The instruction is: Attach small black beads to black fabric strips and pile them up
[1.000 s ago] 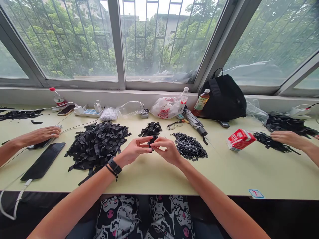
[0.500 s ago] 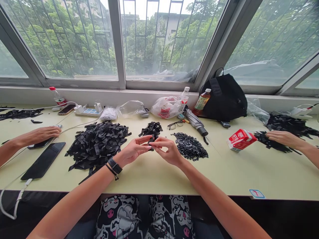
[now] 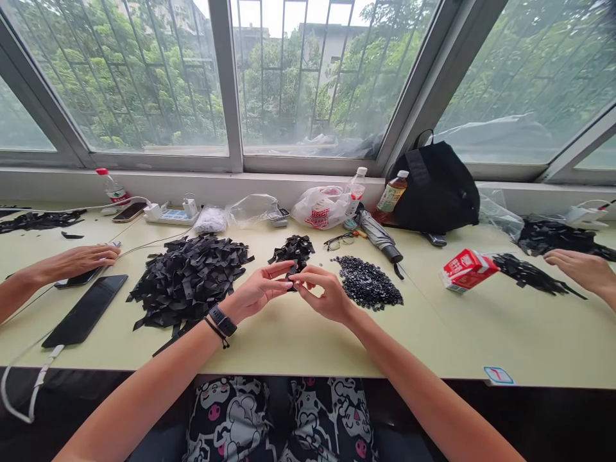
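My left hand [image 3: 257, 292], with a dark watch on its wrist, pinches a short black strip [image 3: 292, 272] between thumb and fingers. From the other side, the fingertips of my right hand [image 3: 326, 292] close on the same strip. Whether a small ring is in those fingertips is too small to tell. A large heap of black strips [image 3: 192, 282] lies left of my hands, and a smaller pile of black strips [image 3: 296, 247] is just behind them. To the right spreads a pile of small shiny black rings [image 3: 369, 282].
At left, a person's hand [image 3: 79, 262] rests on a phone near a dark tablet [image 3: 85, 311]. Another person's hand [image 3: 580, 269] is at right beside black strips [image 3: 534, 274]. A red carton [image 3: 466, 271], glasses [image 3: 339, 241], folded umbrella [image 3: 380, 236] and black backpack [image 3: 433, 186] stand farther back.
My hands stay almost in place, with my right fingers shifting slightly at the strip. The other person's hand at right has moved away from the near strips, to the right.
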